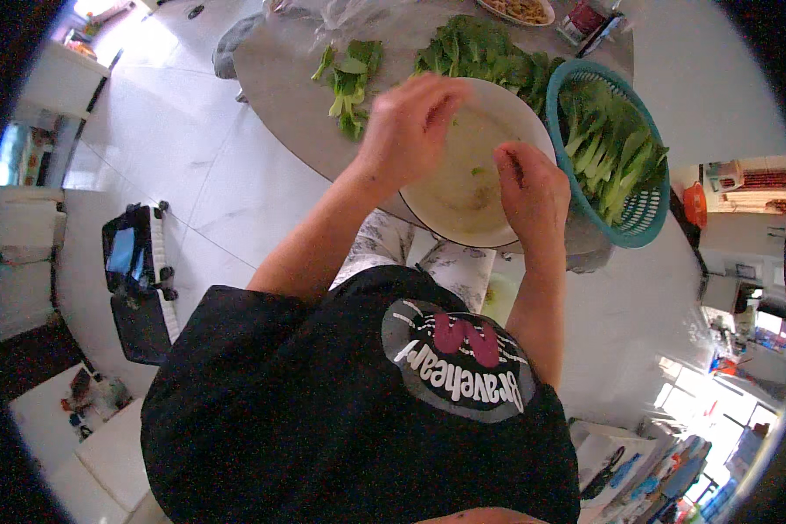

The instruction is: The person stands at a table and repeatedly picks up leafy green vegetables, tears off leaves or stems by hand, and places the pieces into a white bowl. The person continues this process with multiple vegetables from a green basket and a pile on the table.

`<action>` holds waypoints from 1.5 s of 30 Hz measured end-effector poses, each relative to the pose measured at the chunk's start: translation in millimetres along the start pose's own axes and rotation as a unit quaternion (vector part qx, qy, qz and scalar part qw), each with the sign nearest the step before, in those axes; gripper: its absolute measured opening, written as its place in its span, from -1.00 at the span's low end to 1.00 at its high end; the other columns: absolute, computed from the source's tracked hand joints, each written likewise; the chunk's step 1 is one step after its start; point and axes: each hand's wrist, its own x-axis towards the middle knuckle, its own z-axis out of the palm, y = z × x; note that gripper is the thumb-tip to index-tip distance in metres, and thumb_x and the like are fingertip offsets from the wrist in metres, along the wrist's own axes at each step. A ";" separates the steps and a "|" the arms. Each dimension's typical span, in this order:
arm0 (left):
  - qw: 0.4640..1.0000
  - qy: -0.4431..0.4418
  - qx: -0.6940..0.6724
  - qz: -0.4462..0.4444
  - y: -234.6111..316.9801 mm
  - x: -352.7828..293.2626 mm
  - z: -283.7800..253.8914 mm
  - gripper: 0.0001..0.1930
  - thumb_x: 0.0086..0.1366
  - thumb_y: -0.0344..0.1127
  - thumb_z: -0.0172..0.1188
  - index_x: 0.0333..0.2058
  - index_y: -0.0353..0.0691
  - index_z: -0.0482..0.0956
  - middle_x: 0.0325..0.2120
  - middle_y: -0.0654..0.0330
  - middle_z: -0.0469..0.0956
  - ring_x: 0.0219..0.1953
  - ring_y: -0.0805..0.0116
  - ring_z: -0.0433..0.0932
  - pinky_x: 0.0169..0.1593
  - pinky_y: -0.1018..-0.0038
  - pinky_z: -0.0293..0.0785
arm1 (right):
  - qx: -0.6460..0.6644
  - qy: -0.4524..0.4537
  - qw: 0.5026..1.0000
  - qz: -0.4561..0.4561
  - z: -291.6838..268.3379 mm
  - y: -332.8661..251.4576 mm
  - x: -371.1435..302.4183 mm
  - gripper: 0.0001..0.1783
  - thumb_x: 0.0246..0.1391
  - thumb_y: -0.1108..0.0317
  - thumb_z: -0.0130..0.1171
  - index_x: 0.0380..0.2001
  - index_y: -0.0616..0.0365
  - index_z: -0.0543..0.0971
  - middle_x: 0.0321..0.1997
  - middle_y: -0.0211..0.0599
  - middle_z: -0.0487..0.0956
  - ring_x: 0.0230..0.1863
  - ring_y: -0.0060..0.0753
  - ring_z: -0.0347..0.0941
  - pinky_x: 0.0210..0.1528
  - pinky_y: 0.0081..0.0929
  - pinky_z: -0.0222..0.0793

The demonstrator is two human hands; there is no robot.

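Left fingers [450, 90], right fingers [506, 161]: curled, grasp cannot tell | basin [517, 109]: round, whitish | water [463, 194]: cloudy, green-flecked

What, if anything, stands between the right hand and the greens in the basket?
Only the basket's near rim, just right of the right hand. The greens lie beyond it, uncovered on top; nothing else visible blocks the way.
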 end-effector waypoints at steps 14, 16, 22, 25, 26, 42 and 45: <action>0.841 -0.127 0.454 -0.267 -106.8 -23.6 -65.6 -0.80 0.20 -0.27 0.06 -0.26 -0.21 0.55 -0.25 0.04 0.54 -0.15 0.04 0.53 -0.09 0.24 0.48 | -0.016 -0.008 0.999 0.026 -0.7 -7.4 0.4 -0.85 0.08 0.24 0.13 -0.36 0.03 0.57 -0.37 -0.27 0.60 -0.37 -0.11 0.54 -0.38 -0.25 0.44; 0.834 -0.147 0.452 -0.280 -111.4 -21.5 -65.5 -0.79 0.22 -0.28 0.01 -0.26 -0.20 0.54 -0.25 0.04 0.54 -0.14 0.03 0.52 -0.10 0.22 0.48 | -0.023 -0.014 1.000 0.014 -0.1 -5.9 -1.3 -0.85 0.07 0.23 0.12 -0.37 0.03 0.57 -0.38 -0.26 0.60 -0.39 -0.11 0.54 -0.38 -0.24 0.45; 0.850 -0.052 0.468 -0.236 -88.7 -11.9 -71.8 -0.82 0.23 -0.29 0.00 -0.29 -0.22 0.50 -0.33 0.03 0.57 -0.22 0.05 0.55 -0.17 0.18 0.46 | -0.045 -0.009 0.999 0.006 2.1 -5.2 -0.3 -0.85 0.07 0.23 0.08 -0.41 0.03 0.54 -0.40 -0.25 0.58 -0.38 -0.08 0.54 -0.36 -0.19 0.48; 0.910 -0.006 0.359 -0.210 -63.3 -1.4 -78.7 -0.87 0.22 -0.33 0.06 -0.31 -0.24 0.47 -0.37 0.03 0.56 -0.29 0.05 0.56 -0.24 0.21 0.46 | -0.054 -0.038 0.997 0.031 -0.6 -7.5 -0.3 -0.89 0.04 0.29 0.13 -0.38 0.05 0.57 -0.37 -0.27 0.59 -0.37 -0.10 0.51 -0.35 -0.26 0.42; 0.933 0.001 0.298 -0.202 -53.9 2.0 -79.3 -0.88 0.21 -0.35 0.09 -0.31 -0.25 0.47 -0.38 0.03 0.55 -0.32 0.05 0.56 -0.26 0.23 0.45 | -0.057 -0.043 0.997 0.025 -0.7 -7.0 -1.2 -0.88 0.05 0.29 0.12 -0.36 0.04 0.56 -0.36 -0.27 0.59 -0.36 -0.09 0.51 -0.35 -0.25 0.42; 0.805 -0.468 0.362 0.051 4.9 16.4 27.1 -0.86 0.08 -0.42 0.08 -0.34 -0.18 0.52 -0.39 0.00 0.56 -0.30 -0.01 0.58 -0.26 0.16 0.51 | -0.145 -0.054 0.987 -0.031 0.0 -5.6 -3.3 -0.72 -0.07 0.40 0.08 -0.20 0.03 0.51 -0.16 -0.26 0.50 -0.43 -0.20 0.56 -0.43 -0.25 0.48; 0.801 -0.473 0.356 0.086 -14.8 12.5 32.4 -0.86 0.14 -0.40 0.02 -0.33 -0.19 0.52 -0.40 -0.02 0.58 -0.31 -0.01 0.59 -0.25 0.14 0.51 | -0.157 -0.045 0.986 -0.042 8.4 -1.2 -5.3 -0.76 -0.08 0.39 0.08 -0.26 0.04 0.53 -0.28 -0.27 0.49 -0.46 -0.24 0.57 -0.48 -0.28 0.48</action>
